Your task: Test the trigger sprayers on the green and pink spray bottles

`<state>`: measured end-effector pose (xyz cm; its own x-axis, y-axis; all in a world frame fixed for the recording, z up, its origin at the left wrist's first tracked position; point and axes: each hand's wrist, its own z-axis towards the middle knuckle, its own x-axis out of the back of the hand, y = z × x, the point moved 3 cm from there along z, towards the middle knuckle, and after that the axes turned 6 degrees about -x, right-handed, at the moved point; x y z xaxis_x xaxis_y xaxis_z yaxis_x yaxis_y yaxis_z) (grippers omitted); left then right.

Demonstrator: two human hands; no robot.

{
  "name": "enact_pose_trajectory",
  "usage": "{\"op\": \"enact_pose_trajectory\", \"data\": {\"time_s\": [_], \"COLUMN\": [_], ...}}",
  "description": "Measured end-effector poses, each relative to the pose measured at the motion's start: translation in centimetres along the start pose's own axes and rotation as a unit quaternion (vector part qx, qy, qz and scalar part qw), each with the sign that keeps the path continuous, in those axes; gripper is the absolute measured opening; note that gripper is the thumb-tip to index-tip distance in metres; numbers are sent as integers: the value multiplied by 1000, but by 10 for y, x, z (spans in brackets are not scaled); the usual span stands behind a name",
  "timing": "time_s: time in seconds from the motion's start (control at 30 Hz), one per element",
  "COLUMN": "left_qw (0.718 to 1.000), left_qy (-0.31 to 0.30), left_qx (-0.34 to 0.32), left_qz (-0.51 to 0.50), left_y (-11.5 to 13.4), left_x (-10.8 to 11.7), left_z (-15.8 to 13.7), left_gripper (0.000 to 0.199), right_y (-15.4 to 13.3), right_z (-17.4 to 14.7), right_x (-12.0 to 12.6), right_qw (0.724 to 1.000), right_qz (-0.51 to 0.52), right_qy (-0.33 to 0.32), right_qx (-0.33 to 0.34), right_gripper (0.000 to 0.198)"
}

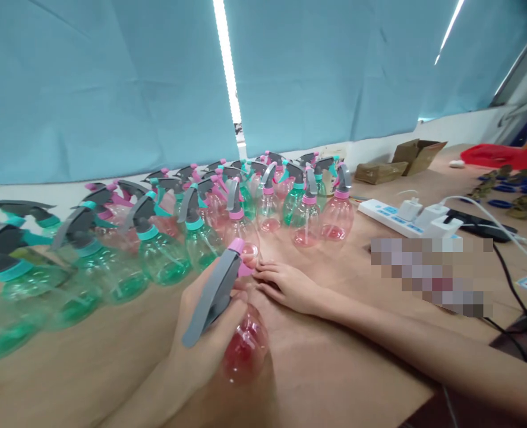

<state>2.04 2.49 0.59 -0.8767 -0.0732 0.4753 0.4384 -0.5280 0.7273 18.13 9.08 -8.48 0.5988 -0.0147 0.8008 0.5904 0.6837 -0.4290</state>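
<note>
A pink spray bottle point(246, 349) with a grey and pink spray head tilts over the table, held at its neck by my left hand point(205, 324). My left fingers wrap around just below the spray head. Palm down on the tabletop lies my right hand point(290, 288), its fingers stretched towards the held bottle's pink nozzle. Whether those fingertips touch the nozzle or a bottle behind it, I cannot tell. Close beyond both hands stand a clear pink spray bottle point(240, 229) and a green spray bottle point(203, 241).
Several more green point(163, 258) and pink spray bottles point(337, 220) stand in rows along the wall. On the right are a white power strip point(390, 219) with plugs and cables, a pixelated patch, cardboard boxes point(417, 159) and a red plastic item point(504, 156).
</note>
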Motion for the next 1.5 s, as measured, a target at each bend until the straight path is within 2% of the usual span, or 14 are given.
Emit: {"op": "enact_pose_trajectory", "data": {"time_s": [0.13,0.27,0.4,0.6,0.73,0.9,1.13,1.37,1.5], "left_qw": [1000,999,999,998,998,998,994,996,996], "left_qy": [-23,-33,-43,-40,-39,-35,-64,-77,-75], "left_qx": [-9,-24,-32,-42,-48,-43,-85,-38,-34], "left_qz": [-13,-12,-3,15,26,5,-17,-33,-20], "left_y": [3,6,10,16,12,8,20,14,15], "left_x": [-1,-1,2,5,5,5,3,3,5], "left_z": [3,5,7,8,4,4,11,5,3], "left_gripper": [43,49,40,13,16,9,14,8,6], "right_y": [3,2,1,4,5,5,8,8,6], "right_z": [-3,-4,-6,-8,-9,-9,-9,-10,-10], "right_x": [0,0,1,1,1,1,-2,-1,1], "right_qw": [1000,1000,999,999,999,999,998,998,998], "right_qz": [10,12,9,11,16,14,4,6,8], "right_qy": [-12,-23,-35,-44,-41,-44,-53,-52,-52], "right_qx": [-12,-17,-23,-21,-23,-24,-20,-18,-19], "right_gripper": [30,31,33,37,37,35,34,39,38]}}
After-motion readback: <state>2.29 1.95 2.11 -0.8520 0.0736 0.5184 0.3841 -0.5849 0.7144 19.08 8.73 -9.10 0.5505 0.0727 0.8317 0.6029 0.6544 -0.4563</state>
